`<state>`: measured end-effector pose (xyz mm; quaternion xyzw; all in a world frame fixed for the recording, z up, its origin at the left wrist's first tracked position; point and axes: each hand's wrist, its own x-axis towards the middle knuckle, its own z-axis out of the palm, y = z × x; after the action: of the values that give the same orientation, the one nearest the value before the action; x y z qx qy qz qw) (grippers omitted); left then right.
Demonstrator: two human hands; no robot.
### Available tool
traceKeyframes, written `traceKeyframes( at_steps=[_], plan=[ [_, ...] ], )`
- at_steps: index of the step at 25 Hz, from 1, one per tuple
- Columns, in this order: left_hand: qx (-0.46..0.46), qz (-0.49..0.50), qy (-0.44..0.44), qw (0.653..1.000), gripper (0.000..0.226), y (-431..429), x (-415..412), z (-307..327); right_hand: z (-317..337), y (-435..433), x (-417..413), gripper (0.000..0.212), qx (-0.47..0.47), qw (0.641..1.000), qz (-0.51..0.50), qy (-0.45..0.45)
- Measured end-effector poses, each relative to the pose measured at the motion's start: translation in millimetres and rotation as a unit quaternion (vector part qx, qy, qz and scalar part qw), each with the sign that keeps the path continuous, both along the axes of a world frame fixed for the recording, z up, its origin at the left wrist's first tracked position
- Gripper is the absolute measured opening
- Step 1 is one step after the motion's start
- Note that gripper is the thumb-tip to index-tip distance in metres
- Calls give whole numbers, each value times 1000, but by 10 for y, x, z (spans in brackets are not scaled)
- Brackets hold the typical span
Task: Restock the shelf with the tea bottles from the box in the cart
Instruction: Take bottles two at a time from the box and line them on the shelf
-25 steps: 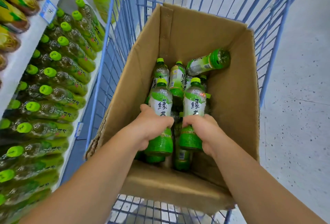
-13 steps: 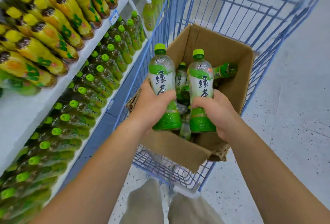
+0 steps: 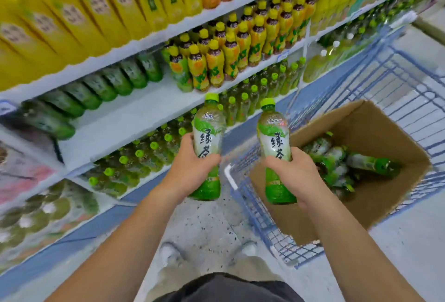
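Two bottles are now travelling away from the box and toward the shelf (image 3: 125, 121). Half a second ago both were hanging over the box, and a second ago they were standing inside it. The view is also turning left, so the bare board of the shelf is now facing the person. I judge that the picking is done and the placing is coming next.

The left hand (image 3: 190, 169) is gripping the left bottle (image 3: 208, 133) around its lower half, in the air before the front edge of the shelf. The right hand (image 3: 296, 171) is gripping the right bottle (image 3: 273, 133) the same way, over the near left corner of the cart (image 3: 409, 77).

Both bottles are standing nearly upright, with the long axis vertical, the caps pointing up and the labels facing the person. More bottles (image 3: 337, 159) are lying in the box (image 3: 385, 195).
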<state>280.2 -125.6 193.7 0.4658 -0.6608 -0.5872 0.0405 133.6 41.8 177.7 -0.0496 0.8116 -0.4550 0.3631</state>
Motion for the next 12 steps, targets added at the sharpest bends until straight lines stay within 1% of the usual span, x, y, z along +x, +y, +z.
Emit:
traceKeyframes(
  at_steps=[2,6,9,10,12],
  plan=[
    [-14,31,-9,999,51,-266,383,-7,-10,-340,220,18,12,999,40,10],
    [-14,111,-10,994,46,-770,1152,-71,36,-1012,762,17,24,993,114,16],
    [-15,135,-22,991,40,-1185,1654,-164,13,-1535,1188,38,41,986,160,6],
    [-18,138,-25,990,40,-1326,1789,-201,-2,-1699,1309,37,46,985,169,1],
    [-23,149,-33,988,46,-1613,2032,-310,-69,-2028,1504,28,57,981,187,2]
  ],
)
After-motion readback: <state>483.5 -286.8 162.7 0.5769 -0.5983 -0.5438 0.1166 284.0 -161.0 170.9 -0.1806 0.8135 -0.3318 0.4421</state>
